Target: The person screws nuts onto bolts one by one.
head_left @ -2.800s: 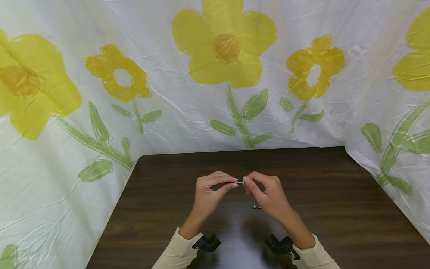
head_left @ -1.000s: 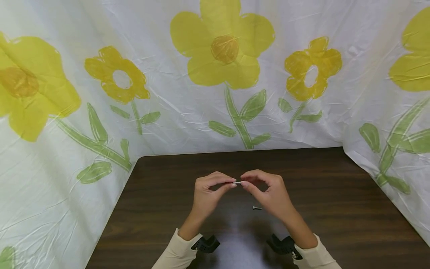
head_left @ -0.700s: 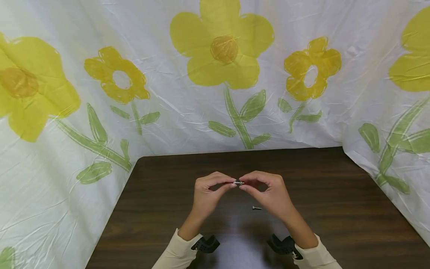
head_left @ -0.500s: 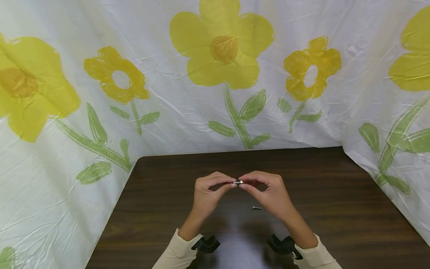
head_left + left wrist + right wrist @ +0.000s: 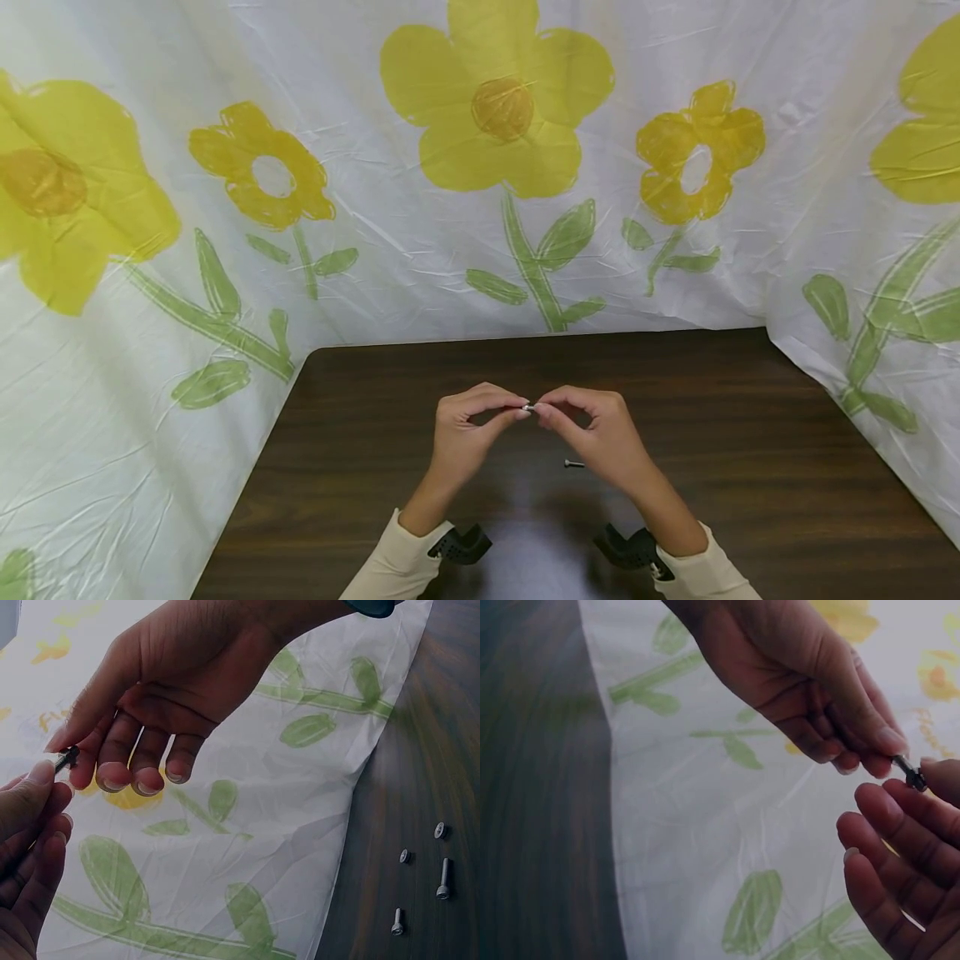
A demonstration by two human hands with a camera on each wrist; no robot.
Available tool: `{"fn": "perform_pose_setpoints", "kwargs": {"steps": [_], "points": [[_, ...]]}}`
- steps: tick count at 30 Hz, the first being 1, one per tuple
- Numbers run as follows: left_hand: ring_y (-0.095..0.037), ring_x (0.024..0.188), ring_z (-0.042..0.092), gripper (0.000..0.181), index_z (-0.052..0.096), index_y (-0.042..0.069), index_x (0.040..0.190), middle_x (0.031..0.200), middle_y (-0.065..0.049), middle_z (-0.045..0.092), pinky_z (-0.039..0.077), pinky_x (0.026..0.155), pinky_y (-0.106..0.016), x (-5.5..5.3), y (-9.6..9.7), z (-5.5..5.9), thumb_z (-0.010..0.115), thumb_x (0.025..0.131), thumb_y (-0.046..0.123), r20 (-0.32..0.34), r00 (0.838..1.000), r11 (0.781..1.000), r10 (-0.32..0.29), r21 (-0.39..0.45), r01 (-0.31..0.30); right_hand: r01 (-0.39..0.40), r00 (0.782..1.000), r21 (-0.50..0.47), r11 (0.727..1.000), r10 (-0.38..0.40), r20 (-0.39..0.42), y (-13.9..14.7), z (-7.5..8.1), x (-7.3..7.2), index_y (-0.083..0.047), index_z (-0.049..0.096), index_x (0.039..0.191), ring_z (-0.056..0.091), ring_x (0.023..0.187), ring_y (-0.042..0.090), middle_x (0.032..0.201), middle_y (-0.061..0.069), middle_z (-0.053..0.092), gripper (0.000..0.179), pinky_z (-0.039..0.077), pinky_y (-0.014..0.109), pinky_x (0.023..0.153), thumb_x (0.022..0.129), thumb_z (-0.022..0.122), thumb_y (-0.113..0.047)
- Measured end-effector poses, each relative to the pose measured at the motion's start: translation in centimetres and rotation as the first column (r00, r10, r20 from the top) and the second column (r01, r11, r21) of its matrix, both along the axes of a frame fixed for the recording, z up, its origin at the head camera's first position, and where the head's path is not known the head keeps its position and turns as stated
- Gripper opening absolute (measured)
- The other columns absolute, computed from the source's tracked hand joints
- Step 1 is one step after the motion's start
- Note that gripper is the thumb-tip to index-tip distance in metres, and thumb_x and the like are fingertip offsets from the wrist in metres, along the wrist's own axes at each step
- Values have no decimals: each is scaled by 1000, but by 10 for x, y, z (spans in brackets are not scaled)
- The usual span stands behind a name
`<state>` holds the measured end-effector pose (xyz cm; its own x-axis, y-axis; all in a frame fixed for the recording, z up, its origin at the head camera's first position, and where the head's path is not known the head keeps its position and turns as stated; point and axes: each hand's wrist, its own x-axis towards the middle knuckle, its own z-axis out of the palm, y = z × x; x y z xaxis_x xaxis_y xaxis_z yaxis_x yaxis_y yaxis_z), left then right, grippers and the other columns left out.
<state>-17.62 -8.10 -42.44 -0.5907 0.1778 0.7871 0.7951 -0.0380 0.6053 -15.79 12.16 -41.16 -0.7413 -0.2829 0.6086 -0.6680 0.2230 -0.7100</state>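
Observation:
Both hands meet over the middle of the table, with a small metal bolt point(image 5: 529, 407) between their fingertips. My left hand point(image 5: 461, 425) pinches its left end between thumb and index finger; the other fingers are spread. Thumb and fingertips of my right hand point(image 5: 609, 433) pinch the opposite end and cover it. Seen from the left wrist, the bolt point(image 5: 69, 756) has a dark, wider piece at the left fingertips. The right wrist view shows that piece with a short silver shaft on the bolt point(image 5: 910, 772) running into the right fingers.
One loose bolt point(image 5: 574, 463) lies on the dark wood table point(image 5: 360, 500), below the right hand. The left wrist view shows a longer bolt point(image 5: 444, 879), a shorter bolt point(image 5: 397, 922) and two nuts, one nut point(image 5: 441, 830) farther up. A flowered cloth point(image 5: 405, 275) hangs behind.
My right fingertips showed more of the bolt half a second ago; now they close over its right end, and that hand sits slightly lower. The left hand stays nearly still.

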Motion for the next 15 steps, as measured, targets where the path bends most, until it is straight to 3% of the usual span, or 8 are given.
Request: {"fn": "perform_pose_setpoints", "kwargs": {"steps": [6, 15], "points": [[-20, 79, 71, 16, 79, 1, 93, 86, -11, 76, 59, 71, -31, 1, 0, 1, 81, 80, -9, 3, 1000, 1000, -5, -8, 5, 35, 999, 8, 999, -35, -1, -2, 3, 1, -21, 74, 81, 67, 67, 9, 73, -12, 70, 23, 55, 27, 61, 96, 69, -5], [-21, 79, 71, 18, 78, 0, 93, 86, -12, 75, 60, 70, -32, 2, 1, 1, 80, 79, -11, 0, 1000, 1000, -25, -13, 25, 54, 998, 16, 998, -55, 14, -1, 2, 2, -20, 73, 71, 65, 63, 13, 69, -11, 70, 31, 52, 27, 57, 98, 67, -6]]}}
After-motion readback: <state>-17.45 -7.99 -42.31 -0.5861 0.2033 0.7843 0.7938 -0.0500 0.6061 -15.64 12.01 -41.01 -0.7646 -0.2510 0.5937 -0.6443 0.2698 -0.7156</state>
